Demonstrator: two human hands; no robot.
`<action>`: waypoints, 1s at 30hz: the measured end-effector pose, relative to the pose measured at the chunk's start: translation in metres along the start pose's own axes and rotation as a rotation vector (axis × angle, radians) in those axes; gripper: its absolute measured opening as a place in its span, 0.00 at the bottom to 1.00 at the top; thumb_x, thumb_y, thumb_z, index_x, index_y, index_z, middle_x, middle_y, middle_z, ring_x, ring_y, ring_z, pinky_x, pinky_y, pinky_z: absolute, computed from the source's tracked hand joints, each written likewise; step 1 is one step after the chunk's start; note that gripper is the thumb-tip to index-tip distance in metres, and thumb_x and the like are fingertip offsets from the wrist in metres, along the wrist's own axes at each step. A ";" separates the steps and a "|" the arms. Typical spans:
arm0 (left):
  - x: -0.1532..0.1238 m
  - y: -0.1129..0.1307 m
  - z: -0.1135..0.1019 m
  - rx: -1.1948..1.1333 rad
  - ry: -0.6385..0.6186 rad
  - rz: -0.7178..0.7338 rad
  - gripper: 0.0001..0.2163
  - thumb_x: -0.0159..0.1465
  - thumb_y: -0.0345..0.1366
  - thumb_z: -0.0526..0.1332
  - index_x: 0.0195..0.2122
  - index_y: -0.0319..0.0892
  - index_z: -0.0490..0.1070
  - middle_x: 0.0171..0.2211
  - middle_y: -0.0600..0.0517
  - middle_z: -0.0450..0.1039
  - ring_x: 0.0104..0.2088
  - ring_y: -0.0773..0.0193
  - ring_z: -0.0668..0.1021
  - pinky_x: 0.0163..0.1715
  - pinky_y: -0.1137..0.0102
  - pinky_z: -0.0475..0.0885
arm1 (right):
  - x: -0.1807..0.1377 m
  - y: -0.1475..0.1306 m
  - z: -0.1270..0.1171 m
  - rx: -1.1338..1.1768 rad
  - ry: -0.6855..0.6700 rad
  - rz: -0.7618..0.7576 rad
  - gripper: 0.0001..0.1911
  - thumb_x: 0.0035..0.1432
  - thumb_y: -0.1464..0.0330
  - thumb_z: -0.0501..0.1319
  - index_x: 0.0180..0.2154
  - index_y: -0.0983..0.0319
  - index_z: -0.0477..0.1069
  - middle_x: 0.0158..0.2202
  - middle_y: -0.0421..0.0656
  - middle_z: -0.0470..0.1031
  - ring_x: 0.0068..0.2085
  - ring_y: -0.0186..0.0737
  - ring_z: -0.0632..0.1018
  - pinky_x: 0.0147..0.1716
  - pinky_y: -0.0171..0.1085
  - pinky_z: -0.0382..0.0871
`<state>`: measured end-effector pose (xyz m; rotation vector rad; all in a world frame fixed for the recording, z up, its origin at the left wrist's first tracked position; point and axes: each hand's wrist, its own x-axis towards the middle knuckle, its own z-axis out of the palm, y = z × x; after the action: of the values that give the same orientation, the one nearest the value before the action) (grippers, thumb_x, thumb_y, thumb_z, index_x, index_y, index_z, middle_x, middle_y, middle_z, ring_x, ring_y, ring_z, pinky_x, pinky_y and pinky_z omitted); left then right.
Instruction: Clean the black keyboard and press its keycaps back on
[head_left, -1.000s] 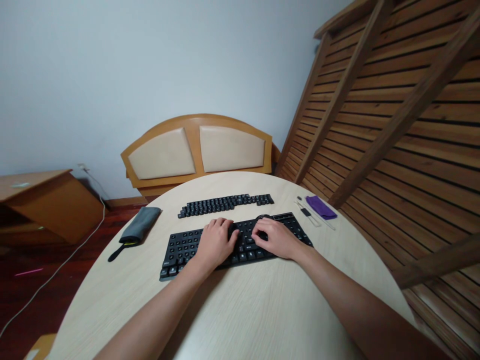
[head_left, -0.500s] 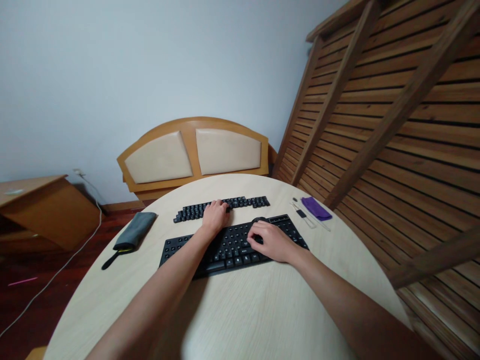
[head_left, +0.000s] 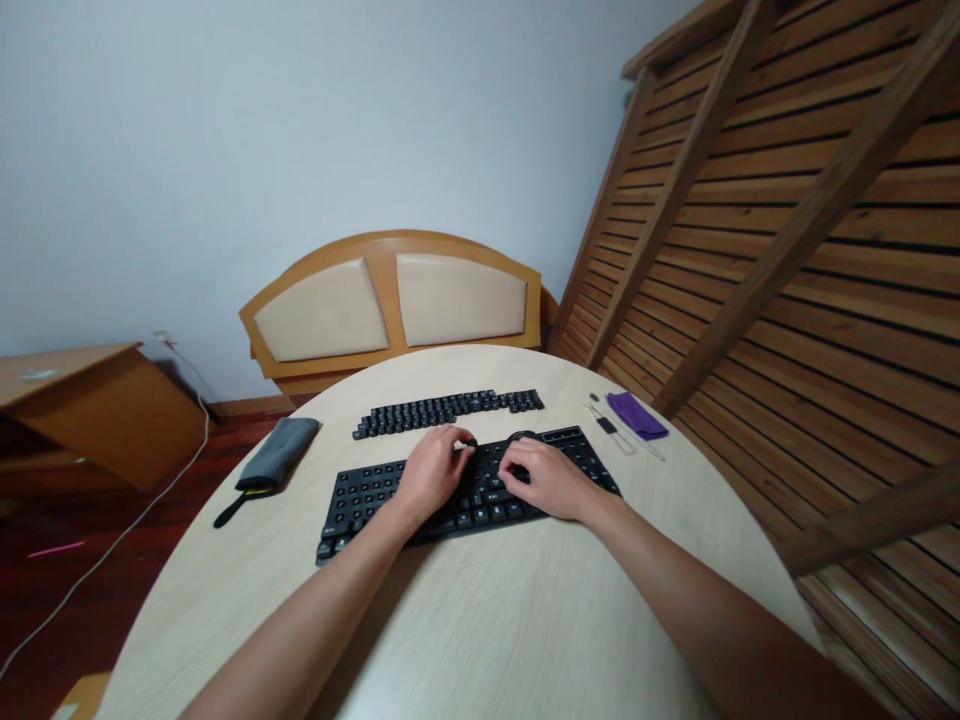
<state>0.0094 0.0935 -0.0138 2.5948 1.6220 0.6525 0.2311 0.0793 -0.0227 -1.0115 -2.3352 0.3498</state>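
Note:
A black keyboard (head_left: 375, 490) lies across the table, with bare key sockets showing on its left part and keys still along its front edge. Behind it, loose black keycaps (head_left: 412, 413) are laid out in rows. My left hand (head_left: 433, 465) is over the middle of the keyboard, thumb and forefinger pinched on a small black keycap (head_left: 471, 443). To its right, my right hand (head_left: 551, 478) rests on the keyboard with fingers curled together; what is in them, if anything, is hidden. A black cable loop (head_left: 523, 436) shows just behind that hand.
On the round table (head_left: 525, 620), a grey pouch (head_left: 279, 455) lies at the left. A purple cloth (head_left: 637, 415) and a thin wire tool with a black handle (head_left: 606, 426) lie at the right. A headboard (head_left: 390, 300) and slatted wooden panel (head_left: 750, 270) stand beyond.
My left hand has come back from the rows of loose keycaps to the keyboard, a keycap now in its pinch. My right hand has stayed almost in place.

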 end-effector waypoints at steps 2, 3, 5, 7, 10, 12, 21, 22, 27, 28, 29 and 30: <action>-0.019 0.007 0.000 -0.204 0.035 0.011 0.04 0.68 0.32 0.61 0.43 0.43 0.73 0.41 0.50 0.77 0.43 0.58 0.77 0.46 0.64 0.72 | 0.000 -0.001 0.000 -0.011 0.001 0.005 0.05 0.61 0.73 0.60 0.32 0.60 0.73 0.33 0.42 0.76 0.38 0.41 0.74 0.40 0.39 0.67; -0.026 0.009 0.001 -0.269 0.043 0.000 0.05 0.67 0.32 0.61 0.43 0.43 0.73 0.41 0.50 0.77 0.43 0.57 0.77 0.46 0.64 0.72 | 0.000 -0.001 0.000 -0.014 0.002 0.007 0.05 0.61 0.73 0.60 0.32 0.60 0.73 0.33 0.42 0.76 0.38 0.41 0.74 0.39 0.39 0.67; -0.036 0.011 0.004 -0.377 0.061 -0.022 0.06 0.67 0.31 0.61 0.44 0.43 0.73 0.41 0.50 0.77 0.43 0.58 0.77 0.46 0.64 0.72 | 0.000 -0.001 0.001 -0.013 0.003 0.008 0.05 0.61 0.73 0.60 0.32 0.60 0.72 0.33 0.42 0.76 0.38 0.40 0.74 0.39 0.38 0.67; -0.041 0.012 0.007 -0.422 0.051 -0.012 0.08 0.67 0.30 0.61 0.46 0.43 0.73 0.42 0.50 0.77 0.43 0.58 0.77 0.46 0.64 0.72 | 0.000 0.000 0.001 -0.013 0.005 0.004 0.05 0.61 0.73 0.60 0.32 0.60 0.72 0.33 0.42 0.76 0.39 0.40 0.74 0.40 0.38 0.67; -0.045 0.013 0.010 -0.397 0.017 0.032 0.08 0.68 0.31 0.59 0.47 0.45 0.74 0.43 0.51 0.78 0.44 0.57 0.76 0.48 0.62 0.71 | 0.000 0.001 0.002 -0.019 0.005 -0.003 0.05 0.61 0.73 0.60 0.32 0.60 0.72 0.33 0.41 0.76 0.39 0.40 0.74 0.40 0.38 0.66; -0.046 0.013 0.011 -0.370 0.014 0.035 0.07 0.68 0.31 0.60 0.45 0.45 0.75 0.43 0.51 0.78 0.45 0.57 0.76 0.49 0.61 0.70 | 0.000 0.002 0.003 -0.019 0.007 -0.007 0.05 0.61 0.73 0.60 0.32 0.60 0.72 0.33 0.41 0.76 0.39 0.40 0.75 0.41 0.38 0.67; -0.046 0.011 0.010 -0.388 0.003 0.023 0.07 0.68 0.31 0.60 0.44 0.44 0.76 0.42 0.50 0.78 0.46 0.56 0.76 0.49 0.61 0.70 | -0.001 0.003 0.004 -0.004 0.011 -0.011 0.05 0.61 0.73 0.60 0.32 0.59 0.72 0.33 0.42 0.77 0.39 0.41 0.75 0.41 0.39 0.67; -0.046 0.011 0.009 -0.391 0.000 0.025 0.07 0.68 0.31 0.59 0.44 0.44 0.76 0.42 0.50 0.78 0.46 0.56 0.76 0.50 0.61 0.70 | -0.001 0.003 0.004 -0.005 0.010 -0.012 0.05 0.61 0.73 0.60 0.32 0.59 0.72 0.33 0.41 0.77 0.39 0.41 0.75 0.40 0.39 0.67; -0.046 0.012 0.008 -0.408 -0.010 0.017 0.10 0.68 0.32 0.59 0.46 0.45 0.79 0.42 0.48 0.77 0.46 0.55 0.76 0.50 0.60 0.71 | -0.001 0.002 0.002 -0.023 0.011 -0.023 0.06 0.62 0.73 0.60 0.32 0.59 0.72 0.33 0.41 0.77 0.38 0.41 0.75 0.40 0.39 0.67; -0.046 0.012 0.009 -0.410 -0.011 0.017 0.11 0.68 0.32 0.58 0.47 0.46 0.79 0.42 0.48 0.77 0.46 0.55 0.76 0.50 0.60 0.71 | -0.001 0.002 0.002 -0.032 0.010 -0.029 0.06 0.62 0.73 0.60 0.32 0.59 0.72 0.33 0.41 0.77 0.38 0.41 0.75 0.39 0.39 0.67; -0.046 0.012 0.009 -0.409 -0.012 0.018 0.11 0.68 0.32 0.58 0.48 0.46 0.79 0.42 0.48 0.77 0.45 0.56 0.76 0.50 0.60 0.71 | -0.001 0.001 0.001 -0.043 0.008 -0.038 0.06 0.62 0.72 0.59 0.32 0.59 0.72 0.33 0.41 0.77 0.38 0.41 0.75 0.39 0.39 0.67; -0.047 0.012 0.010 -0.406 -0.015 0.021 0.12 0.69 0.32 0.58 0.48 0.46 0.79 0.42 0.48 0.77 0.45 0.56 0.76 0.50 0.60 0.71 | -0.001 -0.001 0.001 -0.056 0.008 -0.050 0.06 0.62 0.72 0.59 0.33 0.59 0.72 0.33 0.42 0.77 0.37 0.41 0.75 0.39 0.39 0.67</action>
<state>0.0055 0.0499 -0.0356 2.3173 1.2949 0.8576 0.2305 0.0782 -0.0235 -0.9771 -2.3708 0.2616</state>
